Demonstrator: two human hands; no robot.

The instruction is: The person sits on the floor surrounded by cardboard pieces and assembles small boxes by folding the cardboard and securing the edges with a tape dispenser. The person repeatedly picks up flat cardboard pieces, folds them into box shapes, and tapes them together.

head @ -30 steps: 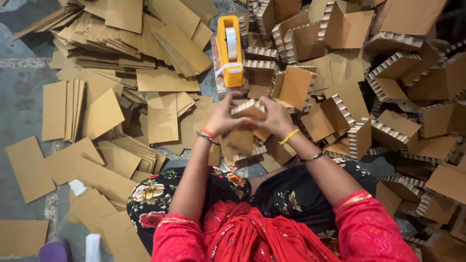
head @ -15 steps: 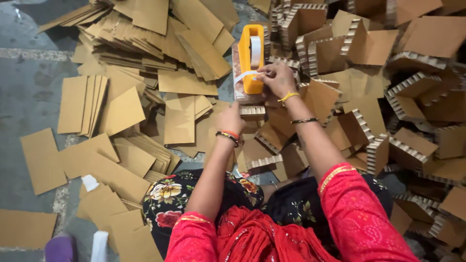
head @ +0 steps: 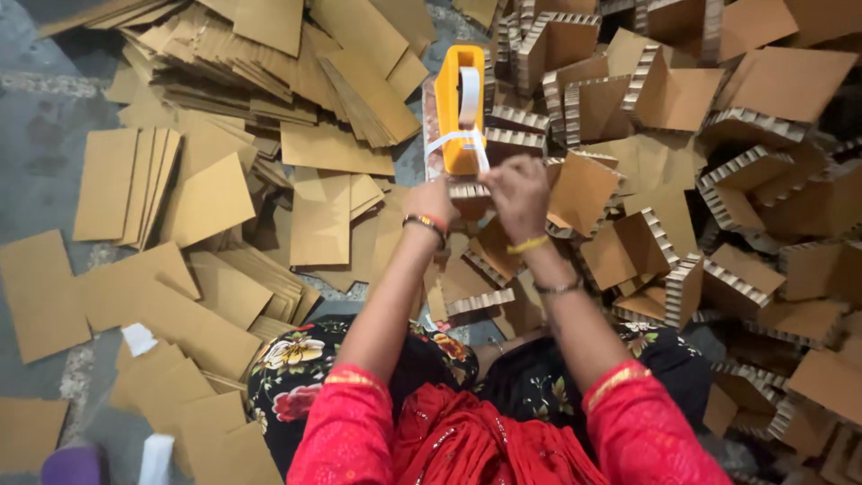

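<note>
A small corrugated cardboard piece [head: 467,191] sits just below the yellow tape dispenser [head: 460,108] on the floor. The left hand [head: 433,203] grips the piece, fingers closed. The right hand [head: 516,187] pinches white tape [head: 456,141], which it has now drawn down from the dispenser.

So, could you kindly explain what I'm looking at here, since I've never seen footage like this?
There is no machine: a camera worn on a seated person's head looks down at their two bare hands. The left hand and right hand hold a small corrugated cardboard piece just below an orange tape dispenser, from which a white tape strip runs down to the hands. Flat cardboard sheets cover the grey floor on the left; folded corrugated corner pieces pile up on the right.
</note>
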